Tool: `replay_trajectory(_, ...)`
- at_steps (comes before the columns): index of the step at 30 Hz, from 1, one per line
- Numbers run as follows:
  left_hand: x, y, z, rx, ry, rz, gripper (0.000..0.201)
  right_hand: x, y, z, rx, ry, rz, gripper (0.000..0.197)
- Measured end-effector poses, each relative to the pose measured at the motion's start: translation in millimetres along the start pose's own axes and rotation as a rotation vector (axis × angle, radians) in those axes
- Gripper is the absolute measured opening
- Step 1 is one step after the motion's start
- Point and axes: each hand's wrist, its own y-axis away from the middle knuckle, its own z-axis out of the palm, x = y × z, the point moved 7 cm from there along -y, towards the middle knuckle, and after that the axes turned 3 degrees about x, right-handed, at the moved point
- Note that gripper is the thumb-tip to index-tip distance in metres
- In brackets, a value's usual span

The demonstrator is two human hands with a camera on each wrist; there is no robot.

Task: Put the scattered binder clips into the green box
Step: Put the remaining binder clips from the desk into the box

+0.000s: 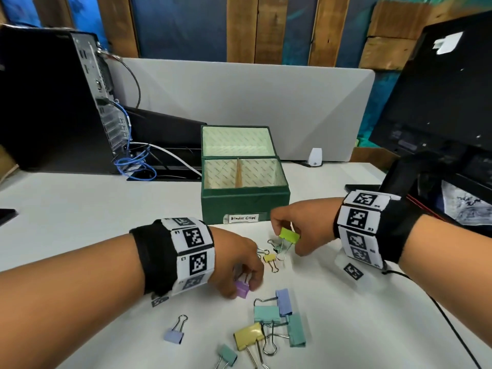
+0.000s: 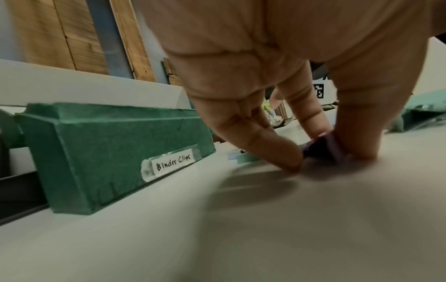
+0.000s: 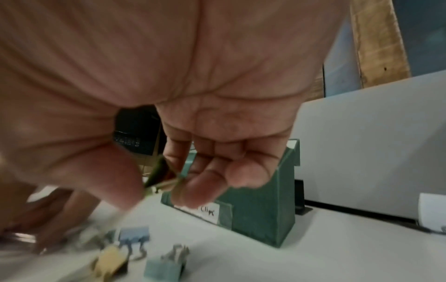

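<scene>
The green box stands open on the white desk, labelled "Binder Clips", with a divider inside. My right hand pinches a lime green binder clip lifted just above the desk, right in front of the box. My left hand pinches a small purple clip that rests on the desk; in the left wrist view the fingertips press around the purple clip. Several more clips lie scattered near me: yellow, teal, blue, and a small yellow one.
A black computer tower with blue cables stands at the back left. A monitor rises at the right. A grey partition closes the back of the desk. A small white device sits beside the box.
</scene>
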Motion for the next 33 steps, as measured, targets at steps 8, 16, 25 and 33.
replay_trajectory(8, -36, 31, -37, 0.277, 0.283, -0.080, 0.031, -1, -20, -68, 0.488, -0.375, -0.050, 0.036)
replay_trajectory(16, -96, 71, -113, 0.858, 0.419, -0.285, 0.020, -9, -83, -99, 0.641, -0.419, 0.023, 0.041)
replay_trajectory(25, -121, 44, -115, 0.899, 0.265, -0.396, 0.027, -3, -40, -57, 0.482, -0.321, -0.068, 0.025)
replay_trajectory(33, -141, 4, -108, 0.812, 0.223, -0.482, 0.029, -25, 16, 3, -0.004, -0.228, -0.126, 0.026)
